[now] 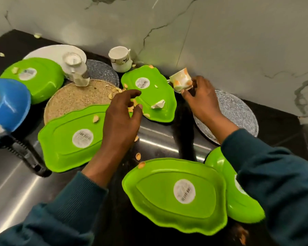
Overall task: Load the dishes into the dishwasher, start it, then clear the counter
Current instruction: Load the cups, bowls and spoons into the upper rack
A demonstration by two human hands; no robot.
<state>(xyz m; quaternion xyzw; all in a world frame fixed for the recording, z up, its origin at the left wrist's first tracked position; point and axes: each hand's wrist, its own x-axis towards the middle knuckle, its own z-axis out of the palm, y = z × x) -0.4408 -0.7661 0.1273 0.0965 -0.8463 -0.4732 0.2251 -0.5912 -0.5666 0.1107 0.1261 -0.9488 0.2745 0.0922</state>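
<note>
Closest green tray (174,194) looks fine, but that right hand (199,102) pinching a tilted little cup (180,81) by the wall could drop it, while the left hand (122,118) hovers spread over 1 shell-littered tray (149,94).

Head view, steeply down, close over counter (155,135)

Glossy plastic trays (174,196) (marble-look wall (238,41))

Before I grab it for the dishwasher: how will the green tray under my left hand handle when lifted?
The green tray looks like thin moulded plastic, so probably light and slightly flexible. It lies upside down with nut shells and a white shard on top; these would likely slide off if it tips. Its glossy surface may be slippery.
</note>
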